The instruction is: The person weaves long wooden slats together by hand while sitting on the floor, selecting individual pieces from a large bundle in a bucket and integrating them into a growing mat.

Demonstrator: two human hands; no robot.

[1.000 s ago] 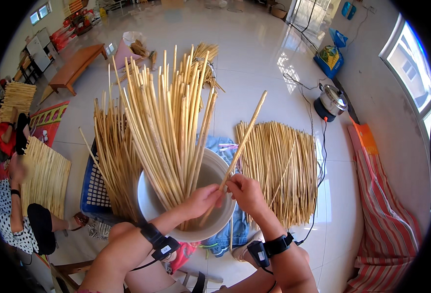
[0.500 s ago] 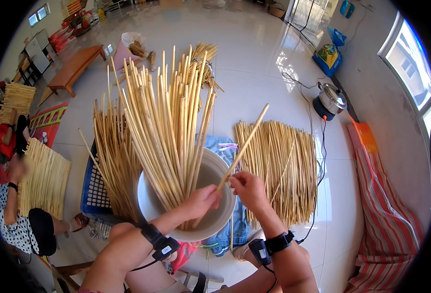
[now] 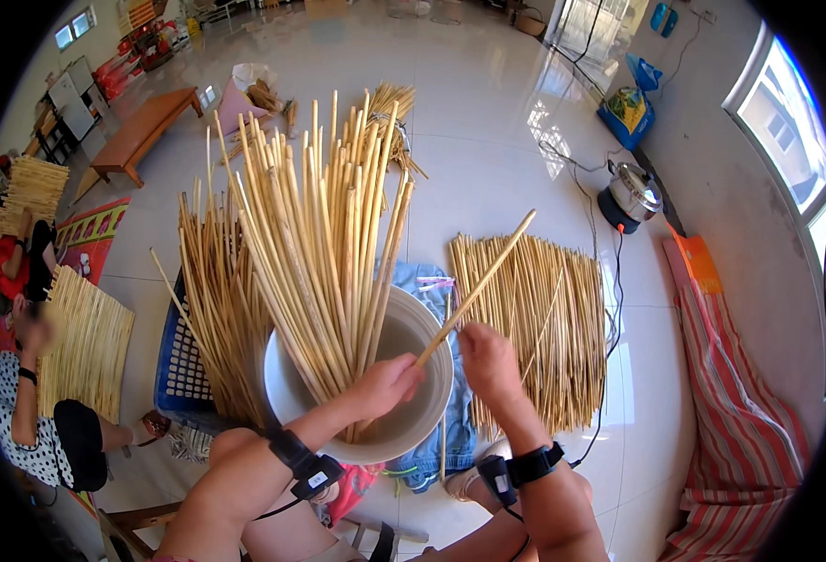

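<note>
My left hand is closed on the lower part of a pale reed stick, which slants up to the right. My right hand is just beside this stick, fingers curled; whether anything is between them is hidden. Under my hands stands a white bucket, holding a dense bunch of upright peeled sticks. A blue plastic crate of darker sticks stands just left of the bucket. To the right, a wide layer of sticks lies beside a blue cloth.
At left, co-workers sit with stick mats. An orange low bench is farther back. At right are a metal pot on a cord, a blue bag, striped cloth and a window.
The held stick has tipped further to the right, its top lower than a second ago. My right hand has shifted right, slightly away from my left hand and the stick.
</note>
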